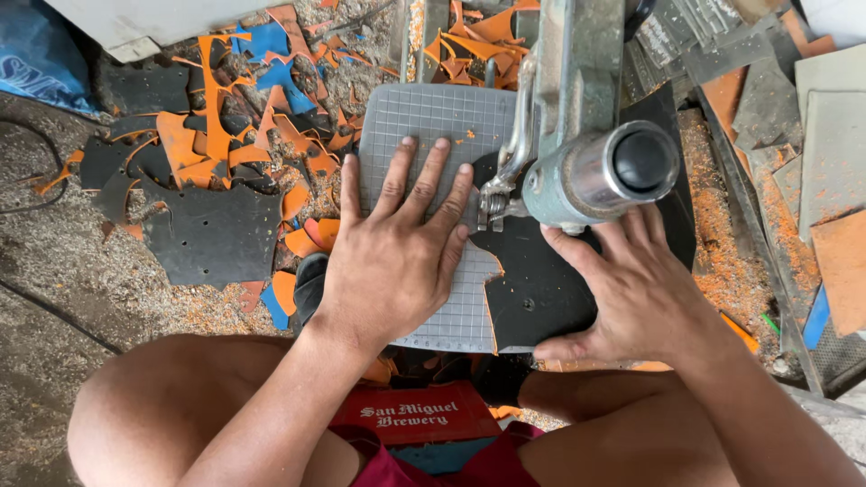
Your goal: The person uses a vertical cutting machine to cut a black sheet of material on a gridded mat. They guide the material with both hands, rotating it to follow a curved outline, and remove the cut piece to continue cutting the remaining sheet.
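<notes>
Grey gridded rubber sheet [424, 122], lying flat on the black work table [541, 298] of a scroll-type cutting machine [577, 135]. Progress, as judged: a curved cut runs in from the sheet's near right edge toward the blade clamp [492, 206], so part of the outline appears done; the far and left portions of the sheet remain whole. Left hand [397, 252]: open, fingers spread, palm pressed flat on the sheet's middle, fingertips just beside the blade clamp. Right hand [631, 289]: open, laid on the table at the sheet's right, thumb at the near edge, gripping nothing. Surroundings: orange, black and blue rubber offcuts [225, 144] on the floor to the left; orange dust [713, 180] to the right.
</notes>
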